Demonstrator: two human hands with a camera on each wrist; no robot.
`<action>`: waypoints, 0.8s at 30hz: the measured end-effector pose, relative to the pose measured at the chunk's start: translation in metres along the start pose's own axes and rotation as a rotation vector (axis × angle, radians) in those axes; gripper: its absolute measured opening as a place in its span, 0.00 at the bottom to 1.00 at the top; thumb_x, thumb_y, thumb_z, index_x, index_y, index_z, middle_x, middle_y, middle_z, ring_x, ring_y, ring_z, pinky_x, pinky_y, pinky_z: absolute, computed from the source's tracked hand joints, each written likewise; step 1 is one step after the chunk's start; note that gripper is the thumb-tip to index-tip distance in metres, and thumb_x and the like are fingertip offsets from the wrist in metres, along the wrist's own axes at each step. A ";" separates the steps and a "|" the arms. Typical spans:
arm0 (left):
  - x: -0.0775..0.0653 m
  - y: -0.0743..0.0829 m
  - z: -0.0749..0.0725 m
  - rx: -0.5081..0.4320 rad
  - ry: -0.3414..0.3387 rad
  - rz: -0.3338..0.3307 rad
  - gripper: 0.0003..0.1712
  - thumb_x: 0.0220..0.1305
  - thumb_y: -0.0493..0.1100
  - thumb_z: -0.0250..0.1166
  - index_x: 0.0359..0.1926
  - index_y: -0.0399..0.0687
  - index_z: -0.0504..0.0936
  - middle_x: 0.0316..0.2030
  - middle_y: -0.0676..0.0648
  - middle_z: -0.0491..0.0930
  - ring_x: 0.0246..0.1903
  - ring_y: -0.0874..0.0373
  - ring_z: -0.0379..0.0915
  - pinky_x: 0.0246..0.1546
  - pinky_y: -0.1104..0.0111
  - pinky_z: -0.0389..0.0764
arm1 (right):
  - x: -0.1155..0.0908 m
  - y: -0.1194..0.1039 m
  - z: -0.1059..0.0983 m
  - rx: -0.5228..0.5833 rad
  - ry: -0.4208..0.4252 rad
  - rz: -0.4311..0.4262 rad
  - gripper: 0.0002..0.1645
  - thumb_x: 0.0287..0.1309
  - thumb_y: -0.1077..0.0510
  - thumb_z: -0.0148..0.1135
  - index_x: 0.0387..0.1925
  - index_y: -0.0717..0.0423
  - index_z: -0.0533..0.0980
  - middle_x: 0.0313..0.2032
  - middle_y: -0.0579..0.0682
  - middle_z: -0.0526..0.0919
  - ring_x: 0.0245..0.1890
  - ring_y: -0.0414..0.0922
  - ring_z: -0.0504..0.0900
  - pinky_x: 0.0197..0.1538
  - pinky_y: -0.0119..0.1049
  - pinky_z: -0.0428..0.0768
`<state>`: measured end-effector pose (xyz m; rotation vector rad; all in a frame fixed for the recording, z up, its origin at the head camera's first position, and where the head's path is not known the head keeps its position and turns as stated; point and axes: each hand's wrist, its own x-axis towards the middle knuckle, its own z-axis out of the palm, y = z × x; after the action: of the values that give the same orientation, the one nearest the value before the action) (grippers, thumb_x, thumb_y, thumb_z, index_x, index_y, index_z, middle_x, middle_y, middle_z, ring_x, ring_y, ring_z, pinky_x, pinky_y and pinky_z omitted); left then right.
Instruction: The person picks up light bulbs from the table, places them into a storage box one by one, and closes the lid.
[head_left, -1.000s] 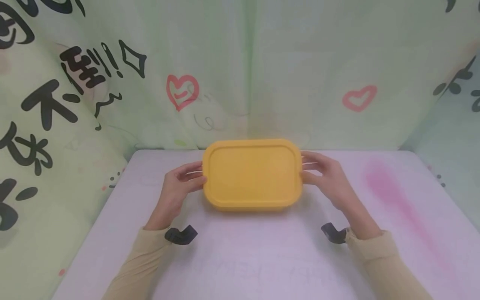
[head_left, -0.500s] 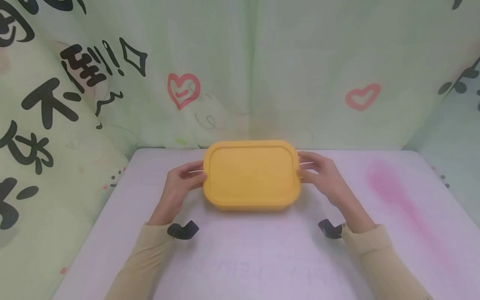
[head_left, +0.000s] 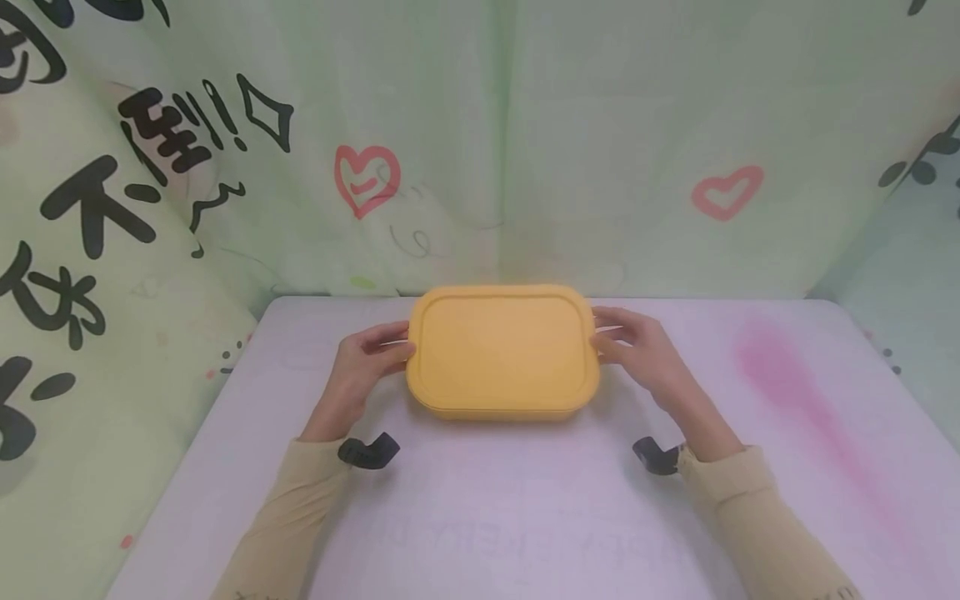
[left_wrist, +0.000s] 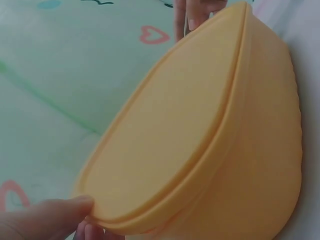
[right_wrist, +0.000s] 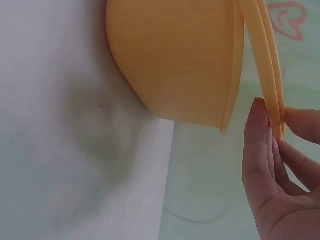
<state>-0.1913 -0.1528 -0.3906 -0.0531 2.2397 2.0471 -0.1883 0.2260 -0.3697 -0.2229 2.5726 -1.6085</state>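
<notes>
A yellow lid (head_left: 502, 346) with a raised rounded border covers a yellow rectangular box (right_wrist: 175, 60) on the table. In the right wrist view, a clear gap separates the lid's right end from the box rim. My left hand (head_left: 352, 375) pinches the lid's left edge, thumb on top and fingers beneath. On the opposite side my right hand (head_left: 648, 354) holds the right edge between thumb and fingers. The box wall stands below the lid in the left wrist view. The inside of the box is hidden.
A white table (head_left: 495, 517) with a pink stain (head_left: 783, 375) on its right side carries the box near its back edge. Pale green curtains (head_left: 600, 125) with hearts and black lettering hang behind and at the left. Black curved pieces (head_left: 369, 452) show at both wrists.
My right hand has shifted slightly left together with the lid's right edge. The lid's far edge sits a little lower in the head view. Both hands keep hold of the lid.
</notes>
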 end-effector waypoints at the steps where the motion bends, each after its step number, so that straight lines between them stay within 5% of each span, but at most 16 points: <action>1: 0.001 -0.001 0.000 0.003 0.003 -0.004 0.25 0.62 0.40 0.71 0.60 0.42 0.79 0.55 0.41 0.80 0.48 0.59 0.82 0.49 0.66 0.85 | 0.000 0.001 0.001 -0.008 0.003 0.004 0.32 0.67 0.63 0.58 0.70 0.63 0.64 0.61 0.66 0.75 0.56 0.57 0.79 0.48 0.34 0.86; 11: 0.009 -0.006 0.002 0.045 0.026 -0.073 0.24 0.62 0.39 0.70 0.60 0.42 0.80 0.57 0.42 0.79 0.48 0.57 0.79 0.50 0.65 0.85 | 0.004 0.010 0.004 -0.055 0.018 -0.016 0.30 0.67 0.63 0.59 0.68 0.65 0.67 0.59 0.66 0.76 0.58 0.59 0.78 0.49 0.25 0.80; 19: 0.013 -0.011 0.003 0.061 0.027 -0.085 0.25 0.63 0.40 0.70 0.60 0.42 0.79 0.57 0.41 0.79 0.48 0.57 0.78 0.50 0.65 0.85 | 0.006 0.014 0.004 -0.097 0.012 0.014 0.29 0.68 0.62 0.58 0.68 0.63 0.67 0.60 0.65 0.76 0.60 0.59 0.77 0.62 0.51 0.76; 24: 0.013 -0.011 0.004 0.070 0.028 -0.095 0.24 0.63 0.40 0.69 0.60 0.43 0.79 0.58 0.43 0.79 0.49 0.56 0.78 0.50 0.65 0.85 | 0.007 0.015 0.005 -0.112 0.007 0.042 0.30 0.68 0.59 0.59 0.69 0.62 0.67 0.62 0.65 0.75 0.62 0.60 0.75 0.64 0.56 0.74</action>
<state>-0.2028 -0.1494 -0.4036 -0.1798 2.2764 1.9303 -0.1957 0.2267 -0.3857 -0.1711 2.6568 -1.4557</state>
